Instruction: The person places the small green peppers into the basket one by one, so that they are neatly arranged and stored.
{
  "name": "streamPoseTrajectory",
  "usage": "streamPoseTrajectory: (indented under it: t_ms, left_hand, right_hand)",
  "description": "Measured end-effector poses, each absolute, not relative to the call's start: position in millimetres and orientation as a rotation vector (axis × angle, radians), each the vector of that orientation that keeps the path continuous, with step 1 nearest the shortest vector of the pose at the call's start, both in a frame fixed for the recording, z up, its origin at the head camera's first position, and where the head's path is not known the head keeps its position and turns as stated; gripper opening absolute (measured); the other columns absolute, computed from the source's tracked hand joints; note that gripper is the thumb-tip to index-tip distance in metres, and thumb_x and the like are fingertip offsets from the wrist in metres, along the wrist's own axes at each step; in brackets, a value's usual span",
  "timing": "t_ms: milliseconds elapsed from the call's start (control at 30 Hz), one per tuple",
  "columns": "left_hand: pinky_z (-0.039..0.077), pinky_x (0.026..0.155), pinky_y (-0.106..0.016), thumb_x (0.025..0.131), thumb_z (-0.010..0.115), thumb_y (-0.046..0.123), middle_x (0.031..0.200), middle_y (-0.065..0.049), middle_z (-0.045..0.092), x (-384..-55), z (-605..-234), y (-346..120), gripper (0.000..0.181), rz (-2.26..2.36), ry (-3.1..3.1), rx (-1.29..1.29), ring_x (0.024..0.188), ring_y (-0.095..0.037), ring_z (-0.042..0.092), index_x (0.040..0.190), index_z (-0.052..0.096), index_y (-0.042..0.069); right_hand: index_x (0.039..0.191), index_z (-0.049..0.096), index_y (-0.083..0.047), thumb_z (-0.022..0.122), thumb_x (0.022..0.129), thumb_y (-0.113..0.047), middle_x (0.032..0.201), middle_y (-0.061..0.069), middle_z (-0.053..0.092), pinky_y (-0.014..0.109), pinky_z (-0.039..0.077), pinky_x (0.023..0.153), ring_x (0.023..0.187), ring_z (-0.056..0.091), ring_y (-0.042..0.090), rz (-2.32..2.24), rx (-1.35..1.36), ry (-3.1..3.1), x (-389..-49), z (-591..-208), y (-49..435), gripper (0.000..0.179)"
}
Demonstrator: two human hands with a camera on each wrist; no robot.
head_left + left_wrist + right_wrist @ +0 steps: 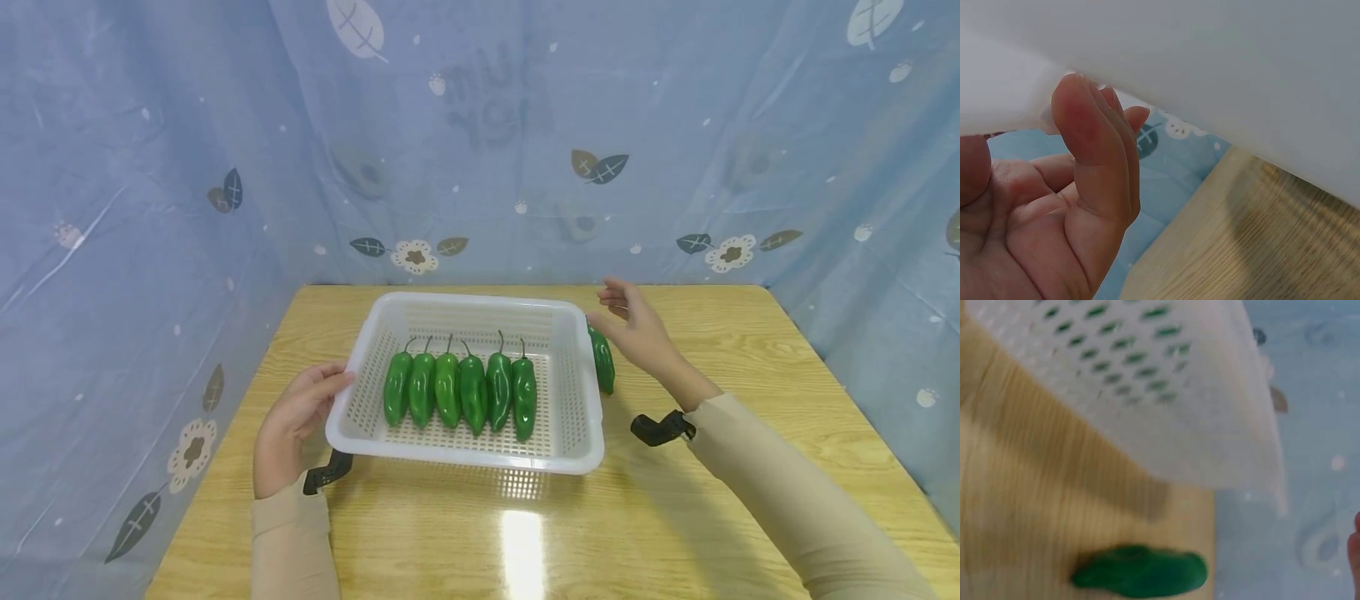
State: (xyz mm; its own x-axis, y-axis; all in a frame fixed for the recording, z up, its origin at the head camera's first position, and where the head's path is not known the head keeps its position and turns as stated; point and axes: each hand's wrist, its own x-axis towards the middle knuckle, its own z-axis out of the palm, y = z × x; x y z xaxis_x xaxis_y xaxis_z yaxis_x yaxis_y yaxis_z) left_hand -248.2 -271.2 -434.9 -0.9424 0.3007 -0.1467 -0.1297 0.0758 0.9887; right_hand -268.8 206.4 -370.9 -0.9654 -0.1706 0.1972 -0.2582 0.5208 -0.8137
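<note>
A white plastic basket (465, 456) with slotted walls is raised above the table, with several green chili peppers (473, 392) lying side by side in it, stems toward the back. My left hand (300, 404) holds its left rim, thumb on top; the left wrist view shows the curled fingers (1094, 137) under the basket's edge (1241, 75). My right hand (637, 329) is just off the right rim, fingers loosely bent and holding nothing. Another green chili pepper (602, 360) lies on the table beside the basket, below that hand, and appears whole in the right wrist view.
The wooden table (420, 533) has a blue patterned curtain (480, 167) behind it and at both sides. A black wrist mount (663, 428) sits at the right cuff and another black mount (330, 472) at the left.
</note>
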Motion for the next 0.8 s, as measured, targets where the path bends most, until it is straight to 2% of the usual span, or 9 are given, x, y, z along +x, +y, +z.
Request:
streamPoseTrajectory:
  t_ms: [400,600,800]
  left_hand:
    - [0.056,0.077,-0.032,0.099,0.049,0.016,0.104,-0.003,0.067,-248.3,-432.9,-270.9,0.052,1.950,2.037,0.194,0.091,-0.014,0.068,0.134,0.033,-0.019]
    - [0.056,0.078,-0.032,0.099,0.050,0.017,0.107,-0.007,0.067,-248.3,-433.1,-270.8,0.052,1.940,2.048,0.191,0.092,-0.014,0.068,0.134,0.033,-0.019]
    - [0.056,0.077,-0.033,0.099,0.050,0.017,0.107,-0.006,0.067,-248.8,-435.7,-271.5,0.053,1.944,2.046,0.213,0.093,-0.016,0.068,0.134,0.033,-0.019]
  right_hand:
    - [0.144,0.027,0.003,0.060,0.094,-0.018,0.133,0.024,0.043,0.052,0.031,0.109,0.125,0.041,0.038,1.455,0.299,-2.544,-264.6,-413.7,240.7,0.063]
    - [0.138,0.029,0.013,0.058,0.094,-0.011,0.130,0.034,0.041,0.057,0.029,0.107,0.124,0.039,0.047,1.492,0.247,-2.538,-253.7,-417.8,235.5,0.058]
    - [0.137,0.030,0.013,0.059,0.093,-0.008,0.130,0.033,0.042,0.056,0.029,0.108,0.123,0.040,0.045,1.569,0.185,-2.495,-265.0,-448.0,242.8,0.056]
